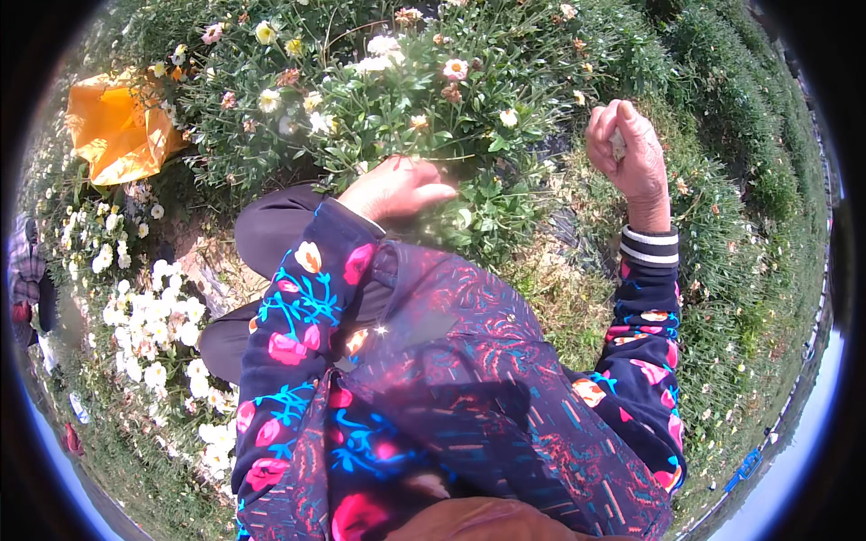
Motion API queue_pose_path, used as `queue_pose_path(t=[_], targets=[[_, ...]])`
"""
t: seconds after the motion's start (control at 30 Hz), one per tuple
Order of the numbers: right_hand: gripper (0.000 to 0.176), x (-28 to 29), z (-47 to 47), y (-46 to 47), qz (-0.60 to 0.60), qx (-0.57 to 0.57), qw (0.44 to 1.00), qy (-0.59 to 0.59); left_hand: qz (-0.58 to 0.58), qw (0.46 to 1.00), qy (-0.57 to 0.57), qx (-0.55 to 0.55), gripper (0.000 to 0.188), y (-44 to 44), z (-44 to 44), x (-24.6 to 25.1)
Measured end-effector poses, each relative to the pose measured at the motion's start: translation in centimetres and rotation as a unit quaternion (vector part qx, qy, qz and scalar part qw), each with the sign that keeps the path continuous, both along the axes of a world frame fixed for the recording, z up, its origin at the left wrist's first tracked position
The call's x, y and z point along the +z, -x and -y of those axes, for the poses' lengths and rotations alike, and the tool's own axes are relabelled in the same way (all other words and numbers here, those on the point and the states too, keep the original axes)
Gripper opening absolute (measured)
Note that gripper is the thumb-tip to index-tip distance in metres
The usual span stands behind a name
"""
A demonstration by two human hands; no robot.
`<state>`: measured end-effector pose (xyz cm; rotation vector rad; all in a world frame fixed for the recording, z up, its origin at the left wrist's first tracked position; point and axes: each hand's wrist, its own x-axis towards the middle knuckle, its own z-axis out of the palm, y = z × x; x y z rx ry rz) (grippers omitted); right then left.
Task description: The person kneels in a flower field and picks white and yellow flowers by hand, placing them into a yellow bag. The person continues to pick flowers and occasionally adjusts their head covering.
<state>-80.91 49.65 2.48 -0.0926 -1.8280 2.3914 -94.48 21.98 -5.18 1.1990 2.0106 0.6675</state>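
My left hand (404,191) is low over a leafy flowering plant (473,152), back of the hand up and thumb pointing right; its fingertips are blurred among leaves, so any hold is unclear. Raised at the right, my right hand (629,145) has its fingers curled around a small whitish thing (617,144), which looks like a flower head. Beyond my left hand, the plant bears a white bloom (383,46), a pink-and-white bloom (455,69), a pale yellow bloom (269,101) and several browned heads.
An orange plastic bag (118,135) lies among plants at upper left. Dense white flowers (159,324) grow at left, near my bent knees (270,226). Green rows (737,149) run along the right. Part of another person in a plaid garment (26,264) shows at the far left edge.
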Motion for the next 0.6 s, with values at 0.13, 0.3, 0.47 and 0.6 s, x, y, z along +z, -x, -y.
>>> queue_pose_path(t=[0.13, 0.3, 0.47, 0.6], targets=[[0.029, 4.3, -2.1, 4.6, 0.018, -0.024, 0.991, -0.129, 0.126, 0.956, -0.219, 0.146, 0.014, -0.9, 0.4, 1.8], [0.024, 1.6, 4.1, 10.9, -0.159, 0.036, 0.758, -0.632, -0.176, 0.906, -0.333, 0.193, 0.032, 0.1, -2.1, 4.8], [0.02, -4.7, 5.8, 14.9, -0.055, 0.096, 0.683, -0.722, -0.235, 0.886, -0.332, 0.222, 0.044, 1.8, -2.5, 3.2], [0.013, -2.7, 3.8, 12.2, -0.029, 0.106, 0.798, -0.592, -0.25, 0.911, -0.278, 0.174, 0.04, 1.7, -1.9, 2.5]])
